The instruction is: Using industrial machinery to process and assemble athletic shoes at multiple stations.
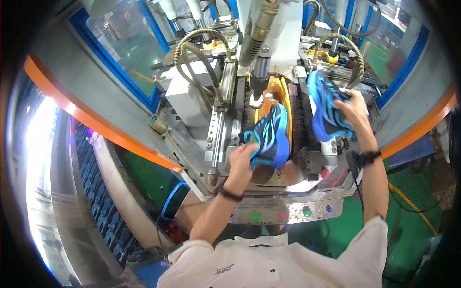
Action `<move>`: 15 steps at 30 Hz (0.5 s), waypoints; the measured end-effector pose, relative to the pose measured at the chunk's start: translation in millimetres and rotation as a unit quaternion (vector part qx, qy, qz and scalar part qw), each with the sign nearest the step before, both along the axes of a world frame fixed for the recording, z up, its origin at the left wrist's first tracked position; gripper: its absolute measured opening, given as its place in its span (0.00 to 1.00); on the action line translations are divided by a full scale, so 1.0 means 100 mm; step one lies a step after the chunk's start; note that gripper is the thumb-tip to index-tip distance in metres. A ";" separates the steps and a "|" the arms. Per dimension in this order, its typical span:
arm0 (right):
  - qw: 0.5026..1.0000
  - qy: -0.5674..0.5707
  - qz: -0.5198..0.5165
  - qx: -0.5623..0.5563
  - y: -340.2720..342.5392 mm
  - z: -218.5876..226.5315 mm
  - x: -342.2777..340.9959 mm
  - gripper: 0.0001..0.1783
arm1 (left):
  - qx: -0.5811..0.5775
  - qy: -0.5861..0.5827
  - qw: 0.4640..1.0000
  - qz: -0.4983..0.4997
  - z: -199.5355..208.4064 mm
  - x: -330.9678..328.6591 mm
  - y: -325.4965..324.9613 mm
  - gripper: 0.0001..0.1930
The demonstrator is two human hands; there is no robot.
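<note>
In the middle of the machine, my left hand [241, 161] is closed on the collar of a blue and black sports shoe [272, 139]. That shoe is tilted over the yellow-edged mould [289, 103], its toe pointing away from me. Farther right, my right hand [354, 111] grips a second blue and black shoe [329, 108], held raised beside the press bed and somewhat smeared by motion. Just beyond the left shoe's toe, a metal press rod [260, 72] comes down with a dark tip. The fingers inside the left shoe's opening are partly hidden.
A control strip [288, 211] with green, red and blue buttons runs along the machine's front. Orange guard rails [96, 120] curve at both sides. Ribbed hoses [199, 36] and a chrome cylinder [223, 125] flank the press bed. A conveyor-like belt [103, 192] lies at left.
</note>
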State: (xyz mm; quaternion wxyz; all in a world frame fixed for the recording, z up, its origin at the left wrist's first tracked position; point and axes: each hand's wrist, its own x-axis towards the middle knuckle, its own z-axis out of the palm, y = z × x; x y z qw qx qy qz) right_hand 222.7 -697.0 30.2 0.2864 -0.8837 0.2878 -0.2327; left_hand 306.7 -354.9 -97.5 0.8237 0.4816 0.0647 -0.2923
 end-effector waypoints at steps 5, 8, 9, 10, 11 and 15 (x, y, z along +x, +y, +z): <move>0.971 0.231 0.056 0.038 0.59 -0.53 1.44 0.35 | 0.321 -0.234 0.917 -0.028 0.67 -0.88 1.35 0.16; 0.968 0.250 0.030 0.003 1.07 -0.91 1.79 0.32 | 0.214 -0.085 0.971 0.060 0.60 -1.18 2.04 0.21; 0.976 0.214 0.022 -0.020 1.11 -1.12 1.86 0.31 | 0.197 -0.078 0.969 0.130 0.79 -1.31 2.10 0.19; 0.983 0.178 0.012 -0.042 1.14 -1.39 1.91 0.30 | 0.180 -0.072 0.961 0.198 0.96 -1.43 2.16 0.18; 0.988 0.113 0.035 -0.098 1.14 -1.68 1.91 0.26 | 0.211 -0.076 0.942 0.249 0.93 -1.56 2.31 0.17; 0.986 0.052 -0.012 -0.160 1.37 -1.82 2.02 0.25 | 0.292 -0.029 0.840 0.457 0.94 -1.89 2.55 0.09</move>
